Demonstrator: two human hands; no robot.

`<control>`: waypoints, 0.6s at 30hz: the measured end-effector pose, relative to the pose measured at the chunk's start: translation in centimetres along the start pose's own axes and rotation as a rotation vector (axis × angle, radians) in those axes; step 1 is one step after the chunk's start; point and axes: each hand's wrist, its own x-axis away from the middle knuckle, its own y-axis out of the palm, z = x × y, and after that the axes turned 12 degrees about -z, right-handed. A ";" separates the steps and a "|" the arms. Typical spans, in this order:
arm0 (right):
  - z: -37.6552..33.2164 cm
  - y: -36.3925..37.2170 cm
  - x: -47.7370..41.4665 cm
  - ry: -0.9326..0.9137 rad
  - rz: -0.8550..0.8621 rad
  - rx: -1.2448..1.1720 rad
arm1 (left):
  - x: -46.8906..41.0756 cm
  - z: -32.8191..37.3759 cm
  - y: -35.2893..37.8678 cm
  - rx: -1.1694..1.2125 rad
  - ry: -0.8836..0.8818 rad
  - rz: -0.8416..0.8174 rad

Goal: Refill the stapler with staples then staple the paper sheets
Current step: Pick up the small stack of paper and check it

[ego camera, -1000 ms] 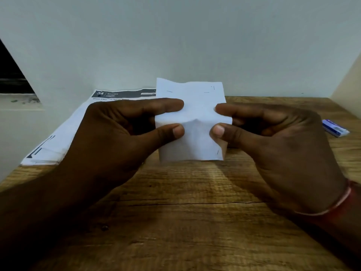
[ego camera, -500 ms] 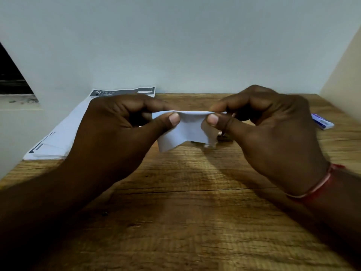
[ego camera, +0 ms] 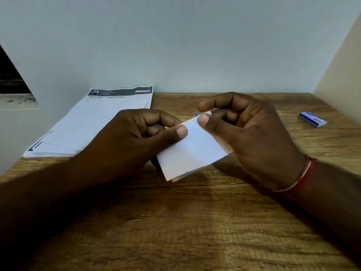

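A small folded stack of white paper sheets [ego camera: 192, 151] is held above the wooden table, tilted down toward me. My left hand [ego camera: 136, 137] pinches its left edge between thumb and curled fingers. My right hand [ego camera: 248, 133] pinches its upper right corner with the thumb on top and the fingers behind. A small blue staple box [ego camera: 312, 119] lies on the table at the far right. A dark bit and a blue tip show behind the sheets; I cannot tell whether they belong to the stapler.
A stack of printed white papers [ego camera: 93, 124] lies at the back left of the wooden table [ego camera: 195, 222], against the pale wall. A cream side wall rises at the far right. A red thread band circles my right wrist.
The sheets stood upright and spread a second ago; both hands folded them over and tilted them flat, then lowered them slightly toward me and to the right.
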 end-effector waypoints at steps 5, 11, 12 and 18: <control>0.2 0.2 -0.2 0.064 0.043 -0.089 | -0.3 -0.3 -0.3 0.207 0.016 -0.011; 0.3 0.0 -0.2 0.115 0.027 -0.122 | 0.1 -0.4 -0.4 0.280 0.036 -0.207; 0.3 0.0 -0.2 0.108 0.008 -0.111 | 0.1 -0.4 -0.4 0.243 0.032 -0.222; 0.5 -0.5 -0.4 0.009 0.068 0.043 | 0.4 -0.4 -0.1 0.152 -0.009 -0.264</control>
